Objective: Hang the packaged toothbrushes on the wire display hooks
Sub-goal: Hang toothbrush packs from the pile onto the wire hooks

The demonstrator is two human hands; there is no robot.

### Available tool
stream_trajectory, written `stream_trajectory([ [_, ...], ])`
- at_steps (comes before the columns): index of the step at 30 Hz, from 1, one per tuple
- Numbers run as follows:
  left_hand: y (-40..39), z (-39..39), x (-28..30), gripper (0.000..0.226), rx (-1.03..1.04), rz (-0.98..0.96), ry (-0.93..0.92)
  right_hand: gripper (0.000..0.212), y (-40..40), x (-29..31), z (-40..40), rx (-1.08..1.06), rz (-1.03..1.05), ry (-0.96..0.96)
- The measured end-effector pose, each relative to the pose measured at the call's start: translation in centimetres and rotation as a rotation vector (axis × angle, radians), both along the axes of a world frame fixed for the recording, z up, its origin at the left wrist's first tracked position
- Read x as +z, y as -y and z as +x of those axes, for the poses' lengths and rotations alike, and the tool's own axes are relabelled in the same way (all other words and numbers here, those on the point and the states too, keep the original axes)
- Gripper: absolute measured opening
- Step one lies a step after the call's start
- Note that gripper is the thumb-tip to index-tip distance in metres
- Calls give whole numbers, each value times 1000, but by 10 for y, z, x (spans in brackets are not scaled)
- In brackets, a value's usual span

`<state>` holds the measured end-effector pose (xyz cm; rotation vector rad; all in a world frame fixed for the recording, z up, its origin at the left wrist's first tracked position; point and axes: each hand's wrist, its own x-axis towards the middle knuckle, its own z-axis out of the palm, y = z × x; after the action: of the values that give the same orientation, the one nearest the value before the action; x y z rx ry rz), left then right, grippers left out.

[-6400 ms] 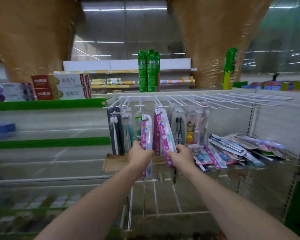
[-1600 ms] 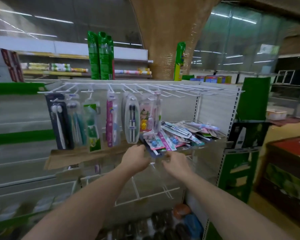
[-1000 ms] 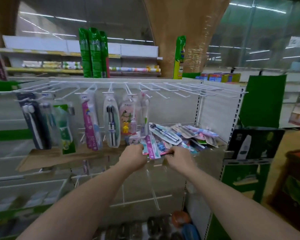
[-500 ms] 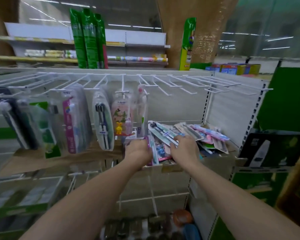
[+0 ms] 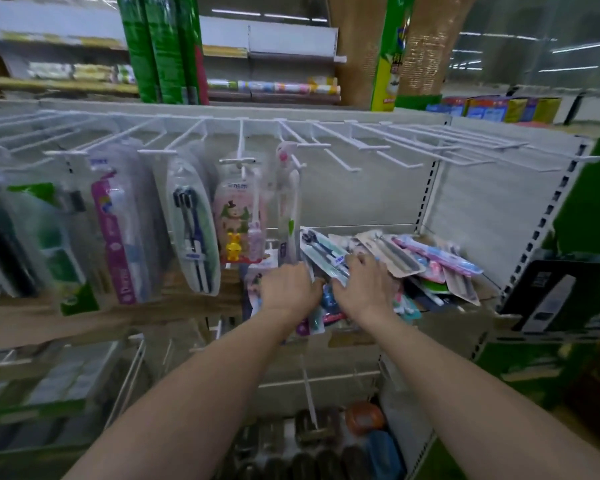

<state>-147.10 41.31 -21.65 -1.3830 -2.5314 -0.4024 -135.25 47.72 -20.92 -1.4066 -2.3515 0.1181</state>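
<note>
Head view. The step in hand appeared to be selection of the next pack: both hands were down in the loose heap of packaged toothbrushes [image 5: 388, 258] lying on the shelf [image 5: 471, 325] under the rack. The left hand [image 5: 290, 289] was at the near-left edge of the heap, its fingers curled downward among the packs; whether they had closed on one could not be told, since the back of the hand hid them. The right hand [image 5: 361, 282] lay just beside it, fingers spread flat on a clear pack holding dark brushes [image 5: 321, 252], pressing rather than gripping. The two hands were close together but not joined.

The next move, by judgement, called for lifting a single pack free of its neighbours, turning its punched top upward, and threading it onto a bare wire hook [image 5: 378, 147]; the bare hooks stood to the right of the filled ones. Several packs already hung at the left, among them a pink pack [image 5: 116, 237] and a cartoon-printed pack [image 5: 238, 220].

Setting: a shop aisle, with white perforated backboard [image 5: 378, 195], tall green boxes [image 5: 160, 46] on top of the unit, and further stocked shelving behind. The picture was motion-blurred at the left.
</note>
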Motion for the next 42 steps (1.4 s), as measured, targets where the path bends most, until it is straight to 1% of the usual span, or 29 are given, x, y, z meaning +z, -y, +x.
stream_trajectory([
  [6,-4,6,-4,46,66,23,60,54,-6,-4,-1,20,-22,-23],
  [13,-9,13,7,40,161,11,181,53,-17,-3,1,63,-68,-77],
  [17,-11,13,12,42,199,27,291,48,-22,-4,3,89,-73,-122],
  [22,-14,12,22,43,223,19,409,55,-27,4,7,62,-88,-185],
  [24,-14,14,25,38,234,19,423,57,-28,7,9,52,-94,-204],
  [27,-15,17,28,24,240,34,423,56,-30,11,11,42,-106,-249],
  [29,-14,18,30,22,244,55,432,56,-32,12,12,40,-122,-276],
  [34,-11,23,39,27,230,106,489,65,-33,17,16,5,-172,-315],
  [39,-7,26,48,28,233,187,639,65,-32,17,17,-11,-192,-288],
  [42,-3,29,51,35,249,222,723,67,-30,18,19,-24,-195,-274],
])
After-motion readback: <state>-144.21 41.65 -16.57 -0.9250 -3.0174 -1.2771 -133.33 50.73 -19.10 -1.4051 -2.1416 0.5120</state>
